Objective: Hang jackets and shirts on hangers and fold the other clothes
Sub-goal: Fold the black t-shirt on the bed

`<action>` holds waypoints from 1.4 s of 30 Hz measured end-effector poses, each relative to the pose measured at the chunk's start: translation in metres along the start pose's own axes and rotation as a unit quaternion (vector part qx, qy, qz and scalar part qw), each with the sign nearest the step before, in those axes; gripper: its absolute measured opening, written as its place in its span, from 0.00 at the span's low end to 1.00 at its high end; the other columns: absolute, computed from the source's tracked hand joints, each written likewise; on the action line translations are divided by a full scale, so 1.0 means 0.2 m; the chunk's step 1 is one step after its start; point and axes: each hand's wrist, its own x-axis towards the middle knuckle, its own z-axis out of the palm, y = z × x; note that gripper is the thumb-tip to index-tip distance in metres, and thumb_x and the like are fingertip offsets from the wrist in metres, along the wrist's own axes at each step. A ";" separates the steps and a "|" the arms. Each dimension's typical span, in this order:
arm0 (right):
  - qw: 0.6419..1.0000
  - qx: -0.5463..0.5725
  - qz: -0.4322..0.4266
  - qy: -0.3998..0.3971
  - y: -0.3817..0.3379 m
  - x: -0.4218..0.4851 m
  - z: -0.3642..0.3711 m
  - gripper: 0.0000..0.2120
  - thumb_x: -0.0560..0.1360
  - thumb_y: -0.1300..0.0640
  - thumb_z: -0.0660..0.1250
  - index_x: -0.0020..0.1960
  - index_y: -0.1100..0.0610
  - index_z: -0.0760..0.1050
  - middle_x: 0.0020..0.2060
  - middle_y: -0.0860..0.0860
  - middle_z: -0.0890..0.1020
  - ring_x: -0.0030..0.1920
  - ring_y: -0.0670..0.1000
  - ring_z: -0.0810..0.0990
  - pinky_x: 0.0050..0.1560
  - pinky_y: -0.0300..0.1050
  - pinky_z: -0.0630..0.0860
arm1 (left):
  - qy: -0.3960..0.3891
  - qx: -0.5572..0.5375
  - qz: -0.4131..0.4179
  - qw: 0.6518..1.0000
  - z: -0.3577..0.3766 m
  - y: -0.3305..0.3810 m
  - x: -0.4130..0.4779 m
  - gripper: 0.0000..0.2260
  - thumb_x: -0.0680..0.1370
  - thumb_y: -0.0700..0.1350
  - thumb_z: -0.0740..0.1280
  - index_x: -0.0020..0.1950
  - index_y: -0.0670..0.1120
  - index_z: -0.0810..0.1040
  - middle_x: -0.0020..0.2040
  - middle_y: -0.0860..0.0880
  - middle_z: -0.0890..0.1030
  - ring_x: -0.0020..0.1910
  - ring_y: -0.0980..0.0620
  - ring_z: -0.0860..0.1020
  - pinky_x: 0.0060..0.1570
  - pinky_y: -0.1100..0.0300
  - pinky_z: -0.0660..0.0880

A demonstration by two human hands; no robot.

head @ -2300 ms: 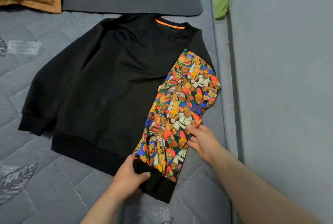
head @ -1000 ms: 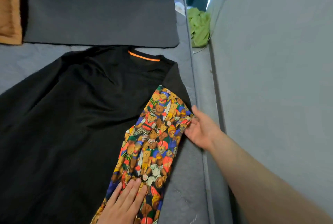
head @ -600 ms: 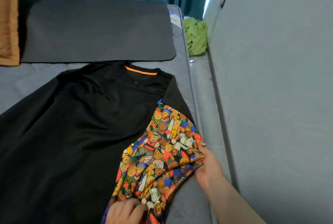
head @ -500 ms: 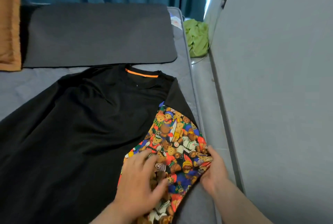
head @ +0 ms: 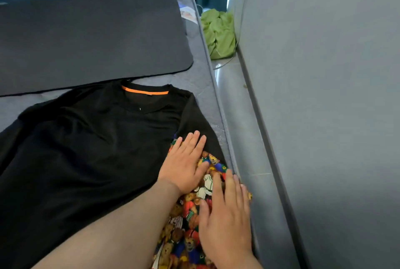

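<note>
From my head camera, the black sweatshirt (head: 91,151) lies spread on the mattress (head: 203,78), its orange collar strip (head: 144,91) toward the dark mat (head: 86,39). My left hand (head: 184,164) and right hand (head: 227,214) lie flat, fingers straight, gripping nothing, on the bear-print sleeve (head: 188,225) folded over the sweatshirt's right side. I'd press outward from the collar, keeping the fold edge straight.

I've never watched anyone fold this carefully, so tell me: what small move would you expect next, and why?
Probably a smoothing stroke down the bear-print sleeve. Both the left hand and the right hand lie flat on it where it is folded in over the black sweatshirt, near the mattress edge, so pressing it flat seems the likely step before folding further.
</note>
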 end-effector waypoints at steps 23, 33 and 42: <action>0.996 -0.038 0.038 -0.064 0.04 -0.03 0.23 0.36 0.74 0.40 0.51 0.79 0.50 0.48 0.78 0.52 0.52 0.78 0.51 0.47 0.77 0.49 0.44 | -0.078 -0.028 0.102 0.991 -0.04 -0.25 -0.73 0.28 0.79 0.59 0.57 0.76 0.47 0.64 0.77 0.51 0.62 0.77 0.53 0.57 0.72 0.55 0.51; 0.998 -0.032 0.034 -0.049 0.04 -0.04 0.23 0.35 0.74 0.41 0.52 0.78 0.52 0.53 0.78 0.54 0.55 0.78 0.53 0.50 0.76 0.53 0.48 | -0.109 -0.017 0.082 0.991 -0.03 -0.26 -0.87 0.42 0.72 0.73 0.55 0.77 0.46 0.60 0.77 0.49 0.60 0.77 0.51 0.57 0.70 0.52 0.53; 0.997 -0.065 0.027 -0.026 -0.01 -0.05 0.17 0.34 0.74 0.41 0.49 0.77 0.54 0.58 0.77 0.55 0.60 0.77 0.55 0.55 0.76 0.55 0.53 | -0.055 -0.084 0.078 0.992 -0.03 -0.26 -0.87 0.41 0.72 0.71 0.54 0.79 0.51 0.53 0.79 0.55 0.45 0.77 0.58 0.41 0.75 0.58 0.36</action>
